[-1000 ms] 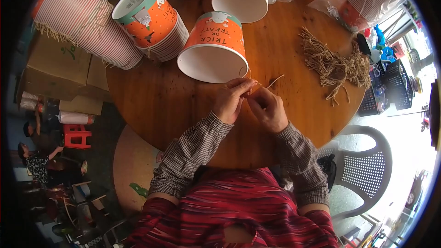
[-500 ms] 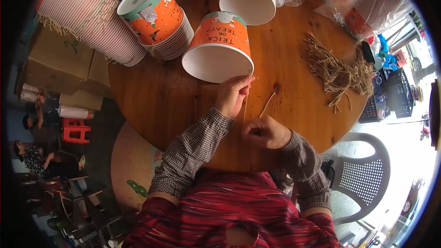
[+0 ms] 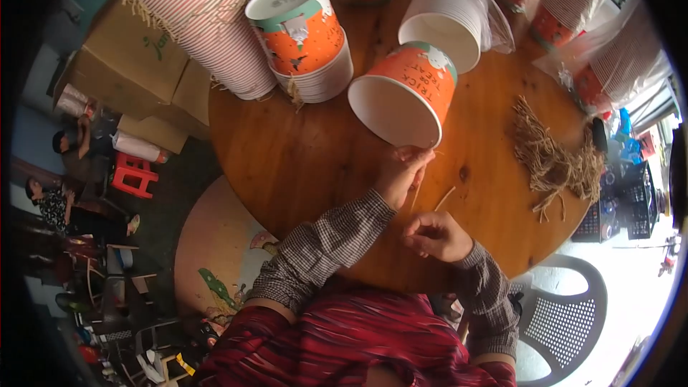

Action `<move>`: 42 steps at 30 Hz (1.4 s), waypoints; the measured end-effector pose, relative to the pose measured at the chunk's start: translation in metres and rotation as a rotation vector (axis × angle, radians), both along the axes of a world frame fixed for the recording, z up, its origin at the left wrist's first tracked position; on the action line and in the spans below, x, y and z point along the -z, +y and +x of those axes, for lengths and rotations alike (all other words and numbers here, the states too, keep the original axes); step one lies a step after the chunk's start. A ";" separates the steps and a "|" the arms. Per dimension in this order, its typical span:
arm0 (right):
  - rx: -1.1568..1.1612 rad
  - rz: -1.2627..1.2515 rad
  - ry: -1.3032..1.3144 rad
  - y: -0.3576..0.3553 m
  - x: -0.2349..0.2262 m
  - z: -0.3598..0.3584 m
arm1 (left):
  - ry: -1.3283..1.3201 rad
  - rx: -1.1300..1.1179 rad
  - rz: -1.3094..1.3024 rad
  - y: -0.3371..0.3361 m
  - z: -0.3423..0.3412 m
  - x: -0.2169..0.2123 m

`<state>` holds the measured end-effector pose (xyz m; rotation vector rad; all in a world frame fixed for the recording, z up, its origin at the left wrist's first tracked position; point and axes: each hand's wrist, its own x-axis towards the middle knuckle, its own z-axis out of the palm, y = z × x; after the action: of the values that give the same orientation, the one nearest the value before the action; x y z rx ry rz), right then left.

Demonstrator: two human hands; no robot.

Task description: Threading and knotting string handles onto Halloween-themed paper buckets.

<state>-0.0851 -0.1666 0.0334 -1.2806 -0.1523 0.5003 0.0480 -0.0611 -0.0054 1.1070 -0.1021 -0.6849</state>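
Now the thin tan paper-twine strand runs as a taut line between the two hands, its long axis going from the left hand, up by the bucket, down and toward the body to the right hand. Its far end sits just at the lower rim of the orange-and-white paper bucket, which lies tipped on its side with its white mouth turned toward the person. The left hand is the nearer of the two to that rim: its fingertips are pinched narrow on the strand's upper end, touching or all but touching the rim; which, I cannot tell. The right hand is curled into a loose fist on the lower end, close to the chest, with a short loose tail of strand poking out beside it.

Compared with a second ago, the hands have drawn apart: then they were pressed together over the round brown wooden table; now the right has pulled back toward the body.

Off to the right of both hands lies a loose heap of tan twine pieces. Beyond the left hand stands a nested stack of orange-and-teal buckets.
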 end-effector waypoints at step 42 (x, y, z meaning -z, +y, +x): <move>-0.038 -0.093 0.010 0.012 0.002 0.005 | -0.035 0.020 0.008 0.003 -0.005 0.003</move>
<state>-0.0803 -0.1544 0.0312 -1.3682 -0.1465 0.5518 0.0428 -0.0580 -0.0086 1.1271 -0.1404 -0.6842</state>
